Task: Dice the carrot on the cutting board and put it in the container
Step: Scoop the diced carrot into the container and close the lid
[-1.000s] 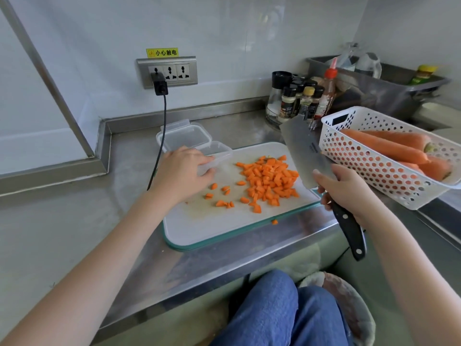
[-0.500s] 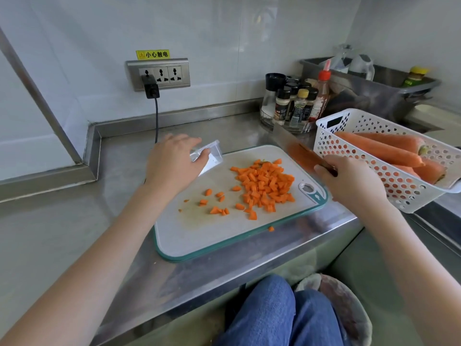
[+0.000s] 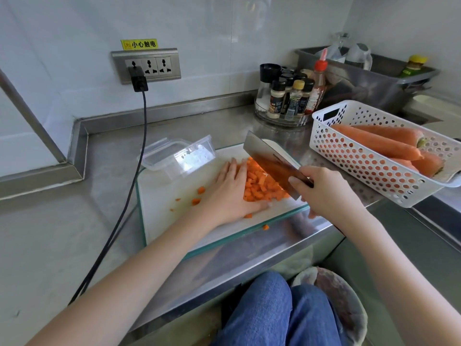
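Observation:
A pile of diced carrot [image 3: 262, 184] lies on the white cutting board [image 3: 169, 216]. My left hand [image 3: 230, 193] lies flat and open on the board, its edge pressed against the pile's left side. My right hand [image 3: 324, 189] grips the handle of a cleaver [image 3: 268, 161], whose blade leans against the pile's right side. A few loose carrot bits [image 3: 198, 196] lie left of my left hand, and one [image 3: 266, 227] sits off the board's front edge. The clear plastic container [image 3: 189, 158] rests tilted at the board's back left corner.
A white perforated basket [image 3: 374, 168] with whole carrots [image 3: 379, 143] stands to the right. Spice bottles [image 3: 289, 96] stand behind the board. A black cable [image 3: 134, 171] runs from the wall socket down the counter, left of the board. A metal tub [image 3: 374, 81] is at the back right.
My left hand let go of the container and moved right onto the board against the carrot pile. The cleaver came down against the pile's right side.

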{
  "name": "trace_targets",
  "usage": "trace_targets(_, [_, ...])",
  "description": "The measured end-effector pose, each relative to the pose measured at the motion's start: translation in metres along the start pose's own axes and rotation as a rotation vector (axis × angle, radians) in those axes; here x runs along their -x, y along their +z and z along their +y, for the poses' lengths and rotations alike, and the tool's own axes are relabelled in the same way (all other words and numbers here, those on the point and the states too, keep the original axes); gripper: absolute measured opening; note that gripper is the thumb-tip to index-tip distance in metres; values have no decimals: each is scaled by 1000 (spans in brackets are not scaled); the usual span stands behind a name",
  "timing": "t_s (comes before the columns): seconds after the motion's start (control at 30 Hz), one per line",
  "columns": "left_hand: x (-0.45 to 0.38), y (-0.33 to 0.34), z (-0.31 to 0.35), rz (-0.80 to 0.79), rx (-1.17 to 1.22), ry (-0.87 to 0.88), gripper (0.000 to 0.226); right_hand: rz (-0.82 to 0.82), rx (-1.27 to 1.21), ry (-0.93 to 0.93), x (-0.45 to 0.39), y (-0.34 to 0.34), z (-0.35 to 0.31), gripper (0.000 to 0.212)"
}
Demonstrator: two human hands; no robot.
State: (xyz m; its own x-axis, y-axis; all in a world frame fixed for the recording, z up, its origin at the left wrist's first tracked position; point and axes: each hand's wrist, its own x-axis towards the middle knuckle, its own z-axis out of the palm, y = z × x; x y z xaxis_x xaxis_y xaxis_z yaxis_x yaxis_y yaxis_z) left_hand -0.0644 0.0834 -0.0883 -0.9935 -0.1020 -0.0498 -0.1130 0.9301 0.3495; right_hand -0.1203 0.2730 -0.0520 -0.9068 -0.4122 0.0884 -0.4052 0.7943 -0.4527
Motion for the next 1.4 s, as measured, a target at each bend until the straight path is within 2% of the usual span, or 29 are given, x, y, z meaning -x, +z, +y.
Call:
trace_targets(0.2, [1, 2, 2, 60, 2, 9, 94, -60, -350, 201, -4, -5, 12, 23])
trace_targets(0.33, [0, 4, 11, 121, -28, -26, 95, -102, -525, 343, 9, -4, 16, 19])
trace_targets(0.47, [-3, 10, 25, 125, 4, -105, 96, -91, -591, 429, 19, 5, 11, 27])
trace_targets(0.6, [-4, 19, 28, 132, -93, -54, 111, -27, -581, 486, 18, 7, 11, 30])
trace_targets(0.7, [-8, 21, 24, 175, -79, -44, 103, -46, -568, 525, 17, 5, 15, 27])
trace_targets(0.93, [-15, 20, 24, 198, -26, -46, 89, -136, -579, 531, 22, 9, 2, 25])
trace_targets(1.13, [-13, 17, 30, 203, 50, 65, 83, -89, -467, 427, 27, 35, -15, 34])
trace_targets(1.4, [-18, 20, 37, 273, 94, 223, 65, -76, -649, 436, 33, 47, -27, 34])
